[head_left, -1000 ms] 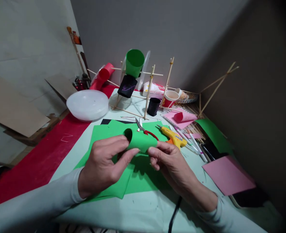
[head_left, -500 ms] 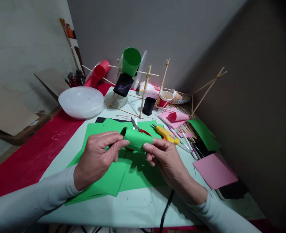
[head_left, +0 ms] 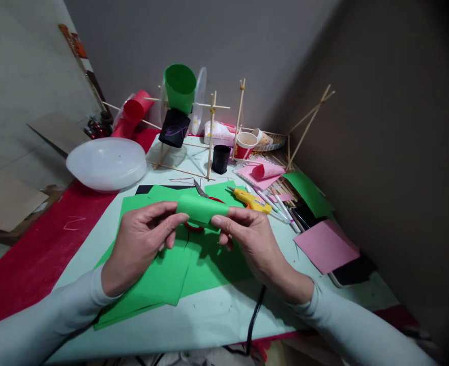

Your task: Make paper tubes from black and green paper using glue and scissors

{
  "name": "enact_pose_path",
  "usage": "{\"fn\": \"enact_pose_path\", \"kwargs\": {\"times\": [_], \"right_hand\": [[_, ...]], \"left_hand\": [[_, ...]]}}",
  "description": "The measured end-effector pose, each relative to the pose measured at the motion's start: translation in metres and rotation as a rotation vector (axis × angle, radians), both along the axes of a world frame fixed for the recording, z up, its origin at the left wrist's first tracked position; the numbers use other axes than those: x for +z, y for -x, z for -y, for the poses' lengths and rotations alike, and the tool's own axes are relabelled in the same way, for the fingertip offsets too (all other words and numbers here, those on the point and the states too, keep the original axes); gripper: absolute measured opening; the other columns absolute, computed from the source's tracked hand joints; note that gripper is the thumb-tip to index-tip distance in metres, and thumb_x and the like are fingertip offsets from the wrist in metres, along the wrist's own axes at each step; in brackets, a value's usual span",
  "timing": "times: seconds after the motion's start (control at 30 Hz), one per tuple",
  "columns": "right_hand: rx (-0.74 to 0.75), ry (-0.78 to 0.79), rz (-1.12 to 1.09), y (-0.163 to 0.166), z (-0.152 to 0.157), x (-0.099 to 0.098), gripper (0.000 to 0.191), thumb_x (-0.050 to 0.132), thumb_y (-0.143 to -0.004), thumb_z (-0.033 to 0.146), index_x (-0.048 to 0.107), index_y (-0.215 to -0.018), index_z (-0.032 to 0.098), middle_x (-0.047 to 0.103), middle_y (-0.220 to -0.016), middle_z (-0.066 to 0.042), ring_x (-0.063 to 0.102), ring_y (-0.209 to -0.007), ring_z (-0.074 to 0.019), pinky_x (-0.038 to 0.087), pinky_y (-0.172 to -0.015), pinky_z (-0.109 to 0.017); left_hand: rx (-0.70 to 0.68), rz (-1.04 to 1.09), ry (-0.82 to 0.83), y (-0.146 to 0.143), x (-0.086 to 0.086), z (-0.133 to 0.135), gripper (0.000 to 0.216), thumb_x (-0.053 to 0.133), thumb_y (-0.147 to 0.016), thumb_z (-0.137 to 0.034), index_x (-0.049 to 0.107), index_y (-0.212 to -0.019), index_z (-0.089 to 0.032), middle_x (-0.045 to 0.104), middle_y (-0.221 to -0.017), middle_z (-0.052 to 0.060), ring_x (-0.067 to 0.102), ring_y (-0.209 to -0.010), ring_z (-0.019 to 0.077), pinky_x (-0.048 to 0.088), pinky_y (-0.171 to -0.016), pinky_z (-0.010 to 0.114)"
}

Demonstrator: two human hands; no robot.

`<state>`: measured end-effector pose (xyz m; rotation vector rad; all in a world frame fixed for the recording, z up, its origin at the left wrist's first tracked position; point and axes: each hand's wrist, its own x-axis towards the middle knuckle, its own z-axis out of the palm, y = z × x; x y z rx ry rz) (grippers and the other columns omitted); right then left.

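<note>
Between my two hands is a small green paper tube [head_left: 201,207], held level above the table. My left hand [head_left: 142,236] pinches its left end between thumb and fingers. At the right end, my right hand [head_left: 252,236] grips the paper with the thumb in front and fingers behind. Beneath lie overlapping green paper sheets [head_left: 159,277]. Red-handled scissors [head_left: 200,189] rest on the sheets, partly hidden behind the tube. A yellow glue gun [head_left: 251,200] lies just beyond my right hand.
Behind stands a wooden stick frame [head_left: 210,137] bearing a green paper cup shape [head_left: 180,86] and a black one [head_left: 174,128]. A translucent plastic dish [head_left: 106,163] sits at left. Pens [head_left: 285,209], pink paper [head_left: 327,246] and a red-and-white paper cup [head_left: 245,145] are at right.
The tube has turned, so its dark open left end no longer shows. Both hands have shifted slightly left in the picture as the whole view swung; both still grip the tube.
</note>
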<state>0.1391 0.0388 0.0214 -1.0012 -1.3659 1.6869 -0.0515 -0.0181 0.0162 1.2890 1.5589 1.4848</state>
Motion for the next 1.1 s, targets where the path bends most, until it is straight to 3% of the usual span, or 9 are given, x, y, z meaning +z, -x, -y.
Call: {"fn": "enact_pose_path", "kwargs": {"times": [0.13, 0.23, 0.4, 0.57, 0.77, 0.97, 1.1], "right_hand": [[0.030, 0.059, -0.068, 0.002, 0.000, 0.001, 0.034, 0.090, -0.067, 0.048, 0.072, -0.066, 0.019, 0.061, -0.051, 0.002, 0.048, -0.046, -0.0094, 0.035, -0.047, -0.025], [0.045, 0.011, -0.056, 0.002, 0.001, 0.001, 0.040, 0.087, -0.071, 0.049, 0.064, -0.058, 0.020, 0.061, -0.050, 0.002, 0.048, -0.045, -0.0088, 0.033, -0.047, -0.025], [0.042, -0.119, -0.017, -0.001, -0.002, 0.002, 0.043, 0.083, -0.076, 0.049, 0.060, -0.055, 0.019, 0.054, -0.048, 0.005, 0.049, -0.045, -0.0077, 0.029, -0.047, -0.024], [0.079, -0.136, -0.046, -0.001, -0.008, -0.001, 0.046, 0.082, -0.076, 0.051, 0.056, -0.054, 0.019, 0.051, -0.050, 0.007, 0.051, -0.045, -0.0074, 0.030, -0.047, -0.023], [0.023, -0.125, -0.160, 0.001, -0.013, -0.009, 0.040, 0.088, -0.068, 0.048, 0.060, -0.064, 0.020, 0.052, -0.056, 0.007, 0.055, -0.045, -0.0091, 0.033, -0.046, -0.022], [0.046, -0.156, -0.187, 0.001, -0.015, -0.013, 0.041, 0.086, -0.072, 0.047, 0.058, -0.063, 0.020, 0.052, -0.058, 0.007, 0.058, -0.045, -0.0093, 0.035, -0.045, -0.021], [0.047, -0.189, -0.171, 0.002, -0.015, -0.016, 0.029, 0.085, -0.076, 0.042, 0.069, -0.085, 0.019, 0.065, -0.064, 0.005, 0.062, -0.047, -0.0111, 0.043, -0.050, -0.024]], "left_hand": [[0.076, -0.063, -0.039, -0.003, -0.003, 0.001, 0.010, 0.076, -0.079, -0.029, 0.073, -0.079, -0.019, 0.057, -0.041, -0.006, 0.046, -0.035, 0.0098, 0.039, -0.038, 0.022], [0.099, -0.103, -0.030, -0.005, 0.000, 0.003, 0.012, 0.075, -0.082, -0.030, 0.073, -0.076, -0.019, 0.059, -0.040, -0.005, 0.047, -0.034, 0.0095, 0.040, -0.039, 0.021], [0.018, -0.041, 0.061, 0.000, 0.000, 0.000, 0.017, 0.076, -0.084, -0.031, 0.072, -0.072, -0.019, 0.058, -0.039, -0.004, 0.047, -0.033, 0.0079, 0.037, -0.039, 0.019], [-0.029, 0.040, 0.114, 0.005, -0.008, -0.004, 0.023, 0.078, -0.085, -0.034, 0.070, -0.071, -0.018, 0.048, -0.036, -0.007, 0.040, -0.030, 0.0047, 0.028, -0.038, 0.017], [-0.030, 0.037, 0.098, 0.002, -0.006, -0.005, 0.018, 0.078, -0.085, -0.031, 0.074, -0.099, -0.021, 0.056, -0.050, -0.008, 0.046, -0.033, 0.0072, 0.028, -0.037, 0.019], [-0.030, 0.070, 0.125, 0.001, -0.004, -0.006, 0.015, 0.080, -0.081, -0.030, 0.071, -0.082, -0.018, 0.056, -0.053, -0.006, 0.046, -0.033, 0.0072, 0.028, -0.036, 0.020], [-0.035, 0.132, 0.156, 0.001, -0.003, -0.008, 0.022, 0.083, -0.078, -0.029, 0.067, -0.069, -0.018, 0.048, -0.048, -0.007, 0.043, -0.033, 0.0059, 0.026, -0.036, 0.019]]}}
